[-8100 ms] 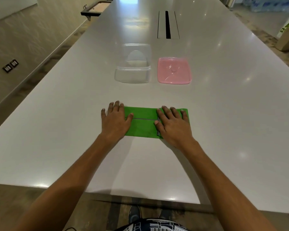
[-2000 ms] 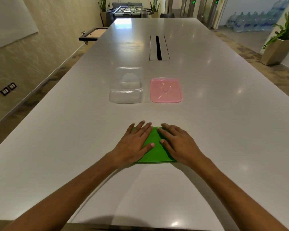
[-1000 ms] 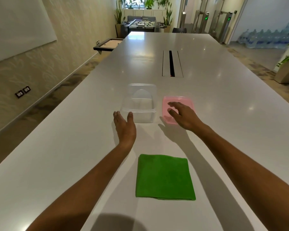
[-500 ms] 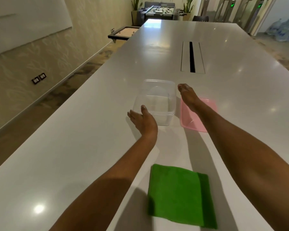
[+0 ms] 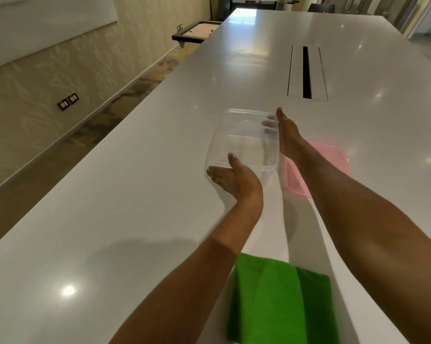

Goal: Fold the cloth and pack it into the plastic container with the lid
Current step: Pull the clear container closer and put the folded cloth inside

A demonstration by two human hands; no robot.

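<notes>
The clear plastic container (image 5: 243,142) is held between both hands and tipped, its open mouth facing me. My left hand (image 5: 233,180) grips its near left corner with the thumb over the rim. My right hand (image 5: 285,135) presses its right wall, and the fingers show through the plastic. The pink lid (image 5: 333,157) lies flat on the table to the right, partly hidden by my right forearm. The green cloth (image 5: 281,304), folded into a square, rests near the table's front edge under my arms.
The long white table (image 5: 135,207) runs far ahead, with a black cable slot (image 5: 306,72) in its middle beyond the container. The table's left edge drops to a floor strip along a beige wall. A small dark tray table (image 5: 196,33) stands at the far left.
Both hands left the folded cloth, reached forward and closed on the container. It now tilts off the table between them.
</notes>
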